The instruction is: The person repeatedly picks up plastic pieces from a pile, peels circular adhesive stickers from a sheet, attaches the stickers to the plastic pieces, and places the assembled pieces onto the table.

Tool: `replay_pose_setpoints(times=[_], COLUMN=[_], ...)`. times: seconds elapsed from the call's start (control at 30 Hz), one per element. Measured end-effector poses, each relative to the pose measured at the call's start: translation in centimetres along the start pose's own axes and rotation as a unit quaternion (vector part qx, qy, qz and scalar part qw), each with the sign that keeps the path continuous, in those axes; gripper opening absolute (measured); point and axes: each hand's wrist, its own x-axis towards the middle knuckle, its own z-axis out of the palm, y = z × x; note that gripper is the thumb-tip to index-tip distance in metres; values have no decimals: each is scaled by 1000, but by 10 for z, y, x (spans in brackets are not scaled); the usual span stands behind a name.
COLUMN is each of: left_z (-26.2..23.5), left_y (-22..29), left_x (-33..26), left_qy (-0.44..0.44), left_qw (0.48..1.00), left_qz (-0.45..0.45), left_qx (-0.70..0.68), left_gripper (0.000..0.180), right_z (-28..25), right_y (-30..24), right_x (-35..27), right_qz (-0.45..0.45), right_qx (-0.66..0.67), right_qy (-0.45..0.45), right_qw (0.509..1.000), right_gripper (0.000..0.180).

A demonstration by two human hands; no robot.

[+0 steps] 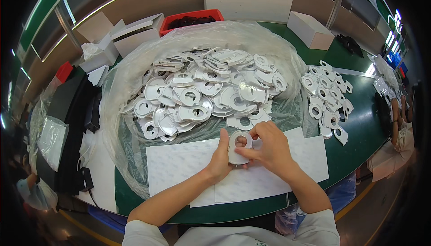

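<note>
Between my two hands is a white plastic part with a round hole (236,157), held above white paper sheets (179,165). My left hand (220,158) grips its left edge, thumb pointing up along the side. My right hand (270,149) pinches it from the right, with a fingertip showing at the hole. Just beyond my hands lies a big heap of similar white parts (188,95) on a clear plastic bag (123,156). A smaller group of these parts (330,120) rests on the green table to the right.
A red bin (220,15) with dark items stands at the back, beside open white boxes (139,32). Back right is a closed white box (310,30). A black conveyor-like strip (67,138) runs along the left. Other people (399,142) sit at the right and left edges.
</note>
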Motion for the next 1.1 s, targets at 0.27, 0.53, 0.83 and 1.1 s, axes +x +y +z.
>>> replay_pose_setpoints(times=[0.27, 0.53, 0.83, 1.1], left_z=[3, 1, 4, 2], left_y=[4, 1, -4, -8], left_x=[0, 0, -1, -3], left_qy=[-21, -27, 6, 23], left_qw=[1000, 1000, 998, 997], left_qz=[-2, 11, 52, 61], left_qx=[-5, 10, 25, 29], left_gripper=[76, 79, 83, 77], right_z=[-12, -5, -2, 6], right_y=[8, 6, 13, 10], right_x=[-2, -3, -2, -3], right_qz=[-21, -33, 70, 185], right_qx=[47, 2, 173, 304], right_qy=[-50, 6, -49, -94], right_qw=[997, 999, 981, 930], right_gripper=[13, 8, 19, 29])
